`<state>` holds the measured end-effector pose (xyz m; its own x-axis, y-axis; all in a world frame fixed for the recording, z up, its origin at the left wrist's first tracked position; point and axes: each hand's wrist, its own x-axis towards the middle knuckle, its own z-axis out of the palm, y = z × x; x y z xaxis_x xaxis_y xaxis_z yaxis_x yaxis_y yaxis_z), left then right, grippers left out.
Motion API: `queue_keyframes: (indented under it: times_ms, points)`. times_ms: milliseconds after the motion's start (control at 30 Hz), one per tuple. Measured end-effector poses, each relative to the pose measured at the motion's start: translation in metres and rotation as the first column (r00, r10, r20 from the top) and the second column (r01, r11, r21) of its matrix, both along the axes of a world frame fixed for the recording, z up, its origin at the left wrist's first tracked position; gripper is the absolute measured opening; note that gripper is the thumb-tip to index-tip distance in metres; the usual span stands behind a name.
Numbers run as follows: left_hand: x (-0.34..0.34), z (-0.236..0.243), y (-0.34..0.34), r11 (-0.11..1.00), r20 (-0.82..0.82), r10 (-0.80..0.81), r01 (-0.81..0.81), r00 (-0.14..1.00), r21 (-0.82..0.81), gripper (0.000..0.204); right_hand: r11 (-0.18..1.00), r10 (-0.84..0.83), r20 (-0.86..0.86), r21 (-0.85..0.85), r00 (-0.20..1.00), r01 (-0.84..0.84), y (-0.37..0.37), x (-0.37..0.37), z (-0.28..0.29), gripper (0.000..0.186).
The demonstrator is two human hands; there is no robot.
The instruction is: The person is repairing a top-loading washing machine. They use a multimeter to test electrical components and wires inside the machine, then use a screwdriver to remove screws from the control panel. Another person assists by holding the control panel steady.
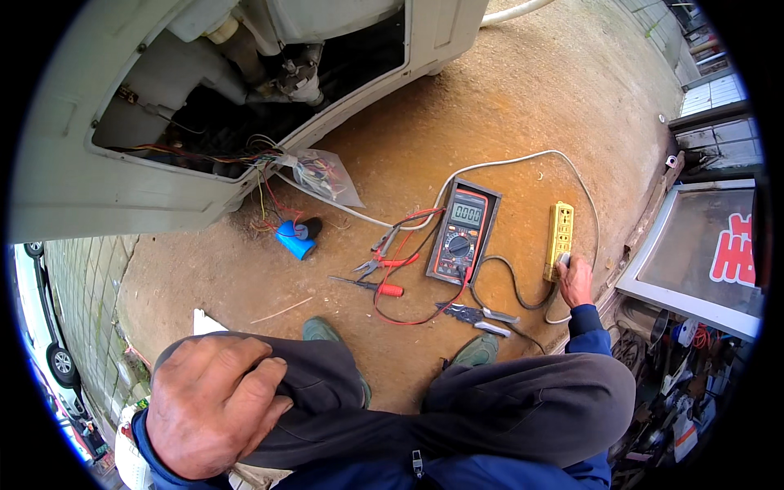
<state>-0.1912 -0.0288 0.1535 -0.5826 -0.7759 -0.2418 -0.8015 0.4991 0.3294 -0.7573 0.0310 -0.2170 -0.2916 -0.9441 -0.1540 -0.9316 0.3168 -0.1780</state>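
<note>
Right hand (576, 282) at near end of yellow power strip (559, 238), floor's right edge, fingers pinching grey plug (564, 260). Left hand (214, 402) on knee, fingers curled together. Multimeter (461, 232) mid-floor; clear bag (324, 175) beside white machine (98, 184).

Floor: worn concrete ground (490, 106), stained rusty orange, lay in even daylight.
Left edge: grey paving bricks (86, 286) ran beside a parked white car (41, 343).
Right edge: a glass-fronted panel (694, 245) stood above cluttered shelves (678, 367).
</note>
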Motion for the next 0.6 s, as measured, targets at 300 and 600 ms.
queue_keyframes:
  times_ms: [300, 600]
  points:
    - [-0.002, 0.0, 0.005, 1.0, 0.004, 0.022, -0.022, 1.0, 0.004, 0.047, 0.999, -0.014, 0.0, 0.045, 1.0, 0.014, -0.007, 0.007, 0.008, 0.032]
    - [-0.01, 0.001, 0.006, 1.0, 0.049, 0.022, -0.021, 0.999, -0.003, 0.045, 0.998, -0.028, 0.005, 0.056, 1.0, 0.028, -0.008, 0.01, 0.012, 0.032]
